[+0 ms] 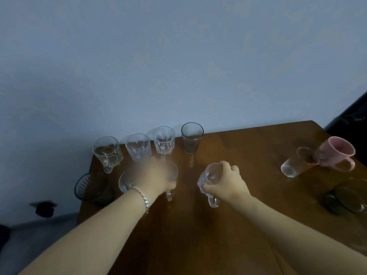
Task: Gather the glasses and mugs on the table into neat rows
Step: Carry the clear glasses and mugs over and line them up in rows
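So there's a back row along the far edge of the wooden table [248, 195]: a clear mug [107, 153], two faceted glasses [138, 147] [164, 140], then a dark striped tumbler [191, 137], all upright and looking empty. In front of them on the left sits a dark bowl-ish glass [91, 186] right at the table edge. The left hand [154, 176] is blurry and draped over the top of a wide clear mug [149, 180], fingers closed round its rim; a metal bracelet [143, 199] sits on that wrist. The right hand [226, 181] is wrapped around another clear mug [208, 181], handle pointing toward the camera, can't tell if it's lifted or resting.

Off to the right, well apart, a clear glass [297, 162] and a pink mug [337, 153] lean, touching each other, plus a dark glass [345, 201] near the right edge. Plain pale blue wall [178, 56] behind, dim lighting.
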`<state>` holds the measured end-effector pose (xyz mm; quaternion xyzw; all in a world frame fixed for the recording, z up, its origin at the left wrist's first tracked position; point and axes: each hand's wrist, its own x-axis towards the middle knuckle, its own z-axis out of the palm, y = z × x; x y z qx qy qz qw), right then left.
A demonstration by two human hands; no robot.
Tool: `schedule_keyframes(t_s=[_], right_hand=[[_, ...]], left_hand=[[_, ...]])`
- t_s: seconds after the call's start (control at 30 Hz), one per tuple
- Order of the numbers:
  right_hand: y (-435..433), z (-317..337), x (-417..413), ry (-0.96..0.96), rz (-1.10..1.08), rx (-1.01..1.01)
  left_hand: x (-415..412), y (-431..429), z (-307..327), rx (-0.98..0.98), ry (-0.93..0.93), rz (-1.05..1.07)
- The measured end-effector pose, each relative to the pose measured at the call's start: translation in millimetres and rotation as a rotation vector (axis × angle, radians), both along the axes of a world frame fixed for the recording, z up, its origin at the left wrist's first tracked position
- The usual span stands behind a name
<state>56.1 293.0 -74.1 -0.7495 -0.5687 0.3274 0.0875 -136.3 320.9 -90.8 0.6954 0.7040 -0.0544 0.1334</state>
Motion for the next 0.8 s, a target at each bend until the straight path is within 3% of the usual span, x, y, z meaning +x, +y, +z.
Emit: schedule_keyframes(t_s=[0.23,0.4,0.53,0.67,0.8], right_hand=[[49,-23,-43,-0.163,0.086,-0.052],[42,-28,-40,-0.100,0.062,0.001],[7,-18,-21,-0.031,0.108,-0.046],[-51,-9,23,-0.101,0.249,-0.208],[-108,2,78,-0.106,0.262,-0.335]], left_hand=[[-6,-1,-10,-0.005,-0.074,0.000],[-6,-1,-9,-0.018,-0.056,-0.008],[1,-14,1,-0.010,-0.011,-0.007],[31,-50,20,0.014,0.019,-0.069],[72,-91,36,-0.158,-0.062,-0.156]])
